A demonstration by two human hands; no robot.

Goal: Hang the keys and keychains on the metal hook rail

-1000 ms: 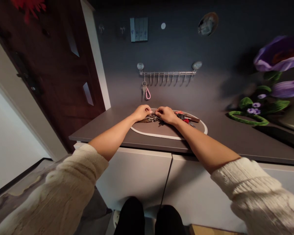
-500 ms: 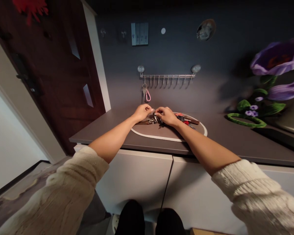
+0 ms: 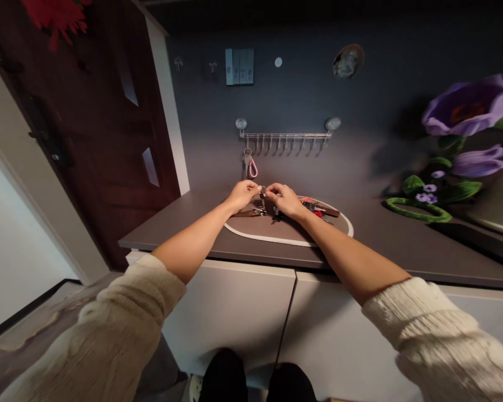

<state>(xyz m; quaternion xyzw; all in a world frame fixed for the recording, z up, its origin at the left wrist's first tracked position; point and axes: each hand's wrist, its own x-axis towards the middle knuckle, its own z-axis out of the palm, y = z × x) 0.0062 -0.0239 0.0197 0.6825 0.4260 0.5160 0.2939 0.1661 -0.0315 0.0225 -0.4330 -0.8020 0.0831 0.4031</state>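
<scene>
Over the oval mat (image 3: 276, 237) on the countertop, my left hand (image 3: 243, 196) and my right hand (image 3: 285, 201) are close together, fingertips pinched. Between them is a small metal key ring (image 3: 262, 191), gripped from either side. Shiny metal pieces hang or lie just below it; which ones are attached is too small to tell. Beside my left hand lies a bunch of keys (image 3: 260, 211) with a brown strap. To the right of my right hand are more keys and fobs (image 3: 312, 206), red, black and brown, partly hidden by my wrist.
A clear hook rail (image 3: 287, 135) is fixed to the wall behind, with a key and pink carabiner (image 3: 252, 166) on its left hook. Purple artificial flowers (image 3: 469, 111) stand at the right. A dark red door (image 3: 104, 139) is at the left. White cabinet doors (image 3: 235, 312) are below.
My hands stay near each other, with the metal ring now held more upright between the fingertips. Metal parts by the ring have shifted. The view has tilted slightly upward.
</scene>
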